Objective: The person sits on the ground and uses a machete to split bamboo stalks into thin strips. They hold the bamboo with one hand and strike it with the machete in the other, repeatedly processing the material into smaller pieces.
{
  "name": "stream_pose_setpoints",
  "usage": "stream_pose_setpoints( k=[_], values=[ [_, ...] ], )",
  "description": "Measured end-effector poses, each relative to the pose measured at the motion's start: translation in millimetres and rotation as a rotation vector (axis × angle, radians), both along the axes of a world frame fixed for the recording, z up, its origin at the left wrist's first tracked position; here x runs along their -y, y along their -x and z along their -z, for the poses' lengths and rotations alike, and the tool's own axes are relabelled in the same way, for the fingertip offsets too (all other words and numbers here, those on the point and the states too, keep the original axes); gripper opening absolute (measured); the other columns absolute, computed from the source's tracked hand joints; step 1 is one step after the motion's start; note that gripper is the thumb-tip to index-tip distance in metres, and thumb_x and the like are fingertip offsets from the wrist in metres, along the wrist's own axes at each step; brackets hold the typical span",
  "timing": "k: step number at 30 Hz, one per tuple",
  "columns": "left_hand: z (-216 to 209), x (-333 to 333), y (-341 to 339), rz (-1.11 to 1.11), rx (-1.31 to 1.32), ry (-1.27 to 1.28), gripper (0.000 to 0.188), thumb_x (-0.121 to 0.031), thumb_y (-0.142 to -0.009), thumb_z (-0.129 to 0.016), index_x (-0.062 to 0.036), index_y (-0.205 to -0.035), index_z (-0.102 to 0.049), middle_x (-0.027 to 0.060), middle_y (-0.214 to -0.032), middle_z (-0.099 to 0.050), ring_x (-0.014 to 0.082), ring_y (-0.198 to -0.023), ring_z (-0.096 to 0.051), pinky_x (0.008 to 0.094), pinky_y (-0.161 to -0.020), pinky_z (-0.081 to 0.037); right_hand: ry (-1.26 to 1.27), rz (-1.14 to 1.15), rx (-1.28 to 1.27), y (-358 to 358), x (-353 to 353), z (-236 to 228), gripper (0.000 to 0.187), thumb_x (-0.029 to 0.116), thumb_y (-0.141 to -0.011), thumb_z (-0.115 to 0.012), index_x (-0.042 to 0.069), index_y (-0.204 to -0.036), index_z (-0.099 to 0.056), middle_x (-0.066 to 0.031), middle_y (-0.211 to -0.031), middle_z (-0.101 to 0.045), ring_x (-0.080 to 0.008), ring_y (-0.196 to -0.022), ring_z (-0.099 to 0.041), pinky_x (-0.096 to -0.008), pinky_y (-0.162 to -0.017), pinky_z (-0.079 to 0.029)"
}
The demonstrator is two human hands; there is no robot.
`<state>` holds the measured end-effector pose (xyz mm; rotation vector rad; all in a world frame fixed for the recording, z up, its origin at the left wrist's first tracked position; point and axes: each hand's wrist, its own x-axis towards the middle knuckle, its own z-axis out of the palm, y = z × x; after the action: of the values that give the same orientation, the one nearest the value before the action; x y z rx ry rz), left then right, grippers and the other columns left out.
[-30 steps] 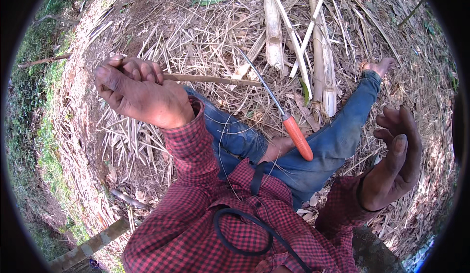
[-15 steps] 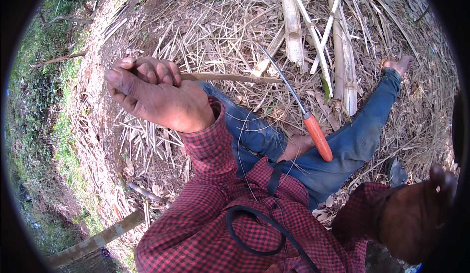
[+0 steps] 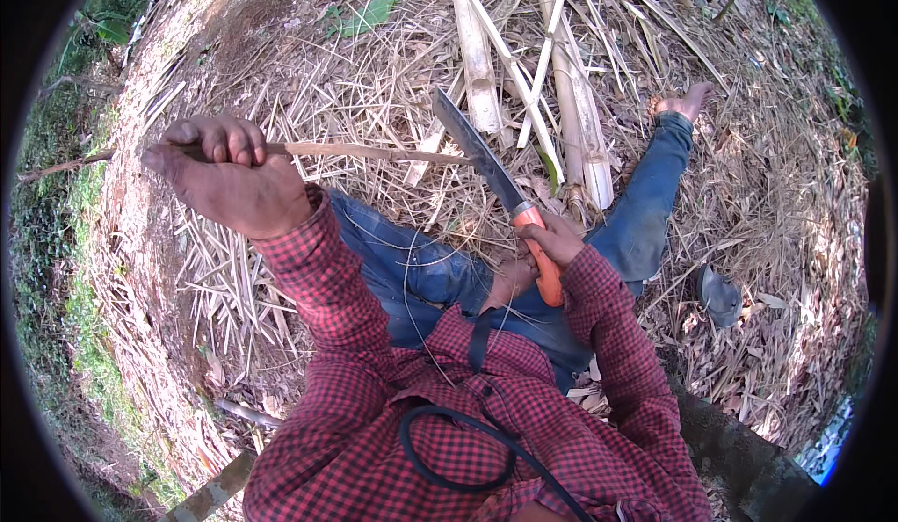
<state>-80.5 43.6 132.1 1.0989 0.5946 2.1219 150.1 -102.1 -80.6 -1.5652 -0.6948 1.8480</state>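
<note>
Thin brown wooden strip point(image 3: 365, 151) is clasped in the left hand point(image 3: 232, 174); the right hand point(image 3: 556, 240) grips an orange-handled metal knife point(image 3: 506, 193).

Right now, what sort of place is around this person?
Likely an outdoor spot, perhaps a woodland edge: green plants grow at left, dry litter lies widely spread, and pale stems rest on it.

Dappled daylight brightens leaf-strewn ground point(image 3: 767, 251) beside green undergrowth point(image 3: 56, 260).

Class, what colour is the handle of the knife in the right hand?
The knife handle is orange, best seen in the head view.
</note>
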Motion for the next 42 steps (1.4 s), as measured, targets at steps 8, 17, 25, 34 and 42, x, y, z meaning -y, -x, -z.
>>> stream_pose_setpoints(
  k=[8, 17, 25, 34, 42],
  values=[
    [-38, 36, 26, 0.026, -0.013, -0.243, 0.039, -0.041, -0.094, -0.041, -0.0099, -0.07, -0.046, -0.0041, -0.052, -0.029, 0.0057, -0.04, -0.023, 0.0194, -0.032, -0.02, -0.676, -0.257, 1.052, 22, 17, -68, 0.048, 0.027, -0.078, -0.06, 0.007, -0.117, -0.04, -0.0206, -0.091, -0.061, -0.0371, -0.08, -0.061, -0.0455, -0.069, -0.049],
    [-61, 40, 63, 0.075, 0.097, -0.277, 0.036, -0.035, -0.093, -0.044, -0.0092, -0.069, -0.043, -0.003, -0.053, -0.029, 0.0075, -0.042, -0.024, 0.0222, -0.035, -0.02, -0.494, -0.251, 1.129, -2, 16, -80, 0.053, 0.027, -0.077, -0.059, 0.007, -0.122, -0.038, -0.0186, -0.088, -0.062, -0.0387, -0.077, -0.061, -0.0465, -0.07, -0.049],
    [-60, 45, 63, 0.305, 0.111, -0.405, 0.034, -0.034, -0.093, -0.046, -0.0092, -0.069, -0.042, -0.0031, -0.055, -0.029, 0.0077, -0.044, -0.025, 0.0227, -0.038, -0.021, -0.478, -0.173, 1.034, -8, 24, -99, 0.053, 0.027, -0.078, -0.059, 0.007, -0.122, -0.038, -0.0192, -0.087, -0.062, -0.0375, -0.077, -0.062, -0.046, -0.069, -0.05],
    [-114, 49, 161, 0.394, 0.127, -0.497, 0.048, -0.044, -0.095, -0.027, -0.0124, -0.06, -0.035, -0.0017, -0.051, -0.027, 0.0105, -0.043, -0.025, 0.0266, -0.041, -0.024, -0.207, -0.119, 1.264, -84, 9, -62, 0.044, 0.026, -0.08, -0.058, 0.004, -0.115, -0.041, -0.0211, -0.086, -0.062, -0.0393, -0.08, -0.061, -0.0447, -0.069, -0.05],
    [-59, 17, 100, 0.125, 0.012, -0.084, 0.041, -0.04, -0.096, -0.032, -0.0089, -0.073, -0.046, -0.0008, -0.055, -0.033, 0.0091, -0.044, -0.026, 0.0244, -0.04, -0.023, -0.255, 0.514, 0.301, -66, 34, -45, 0.036, 0.025, -0.085, -0.06, 0.001, -0.109, -0.05, 0.0002, -0.061, -0.048, -0.0071, -0.044, -0.045, -0.0216, -0.04, -0.039]
  ],
)
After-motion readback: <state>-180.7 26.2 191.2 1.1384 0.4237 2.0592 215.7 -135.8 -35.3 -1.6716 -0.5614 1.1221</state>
